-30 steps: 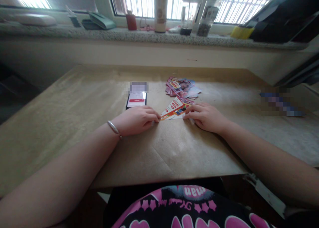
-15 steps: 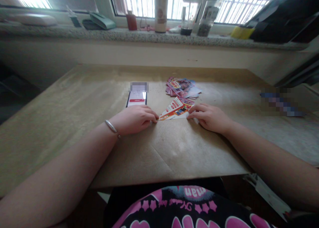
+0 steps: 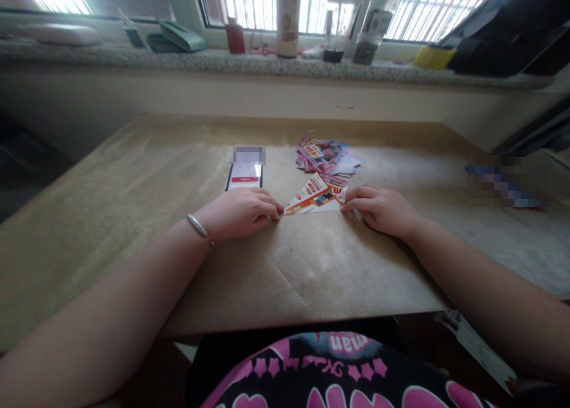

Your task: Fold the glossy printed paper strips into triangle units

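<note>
A red-and-white paper flyer (image 3: 314, 195), folded into a long triangle, lies on a brown paper sheet (image 3: 307, 277) that covers the table. My left hand (image 3: 238, 214) pinches its left tip, and a silver bangle (image 3: 198, 225) circles that wrist. My right hand (image 3: 379, 211) holds its right end, with a white paper edge showing under the fingers. Beyond the flyer lies a loose pile of colourful flyers (image 3: 323, 157), touched by neither hand. A smartphone (image 3: 244, 173) lies face up to the left of the pile, its top blurred out.
A pixelated blue object (image 3: 503, 185) lies at the right of the table. A granite windowsill (image 3: 267, 65) behind the table holds a red bottle (image 3: 235, 38), a tall bottle (image 3: 287, 19) and a jar (image 3: 367, 48). My pink-and-black shirt (image 3: 338, 372) shows below the table's near edge.
My right hand has slid rightward along the flyer, showing more of its right end. My left hand and the flyer's left tip have barely moved.
</note>
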Motion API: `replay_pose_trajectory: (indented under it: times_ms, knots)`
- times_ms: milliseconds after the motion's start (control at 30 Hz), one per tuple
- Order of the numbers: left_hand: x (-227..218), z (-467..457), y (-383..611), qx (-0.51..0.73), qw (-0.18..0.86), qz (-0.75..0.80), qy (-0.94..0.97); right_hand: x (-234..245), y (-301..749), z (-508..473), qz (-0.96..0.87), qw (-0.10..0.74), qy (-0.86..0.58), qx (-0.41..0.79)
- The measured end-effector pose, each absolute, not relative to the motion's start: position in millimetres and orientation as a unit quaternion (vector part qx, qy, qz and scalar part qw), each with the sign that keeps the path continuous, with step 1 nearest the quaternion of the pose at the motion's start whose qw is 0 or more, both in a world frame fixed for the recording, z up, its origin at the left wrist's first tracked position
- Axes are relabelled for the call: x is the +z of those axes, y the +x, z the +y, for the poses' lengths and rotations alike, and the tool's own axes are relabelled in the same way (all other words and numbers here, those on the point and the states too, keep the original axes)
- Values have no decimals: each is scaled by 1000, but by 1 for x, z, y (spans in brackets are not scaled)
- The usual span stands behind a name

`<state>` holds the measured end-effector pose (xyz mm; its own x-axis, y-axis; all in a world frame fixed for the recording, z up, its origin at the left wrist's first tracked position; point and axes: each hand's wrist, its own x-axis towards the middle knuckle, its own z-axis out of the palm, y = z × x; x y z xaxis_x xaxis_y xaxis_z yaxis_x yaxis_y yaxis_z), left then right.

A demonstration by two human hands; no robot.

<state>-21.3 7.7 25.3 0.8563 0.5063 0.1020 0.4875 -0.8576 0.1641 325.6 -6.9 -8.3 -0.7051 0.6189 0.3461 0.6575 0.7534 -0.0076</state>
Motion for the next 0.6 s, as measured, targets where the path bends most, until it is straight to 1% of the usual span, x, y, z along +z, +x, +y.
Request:
replay_pose_trajectory:
  times_ms: [600]
  knots:
    - [25,10,-22,88,79,248,962,-7,328,-7,-911,184,-368,-20]
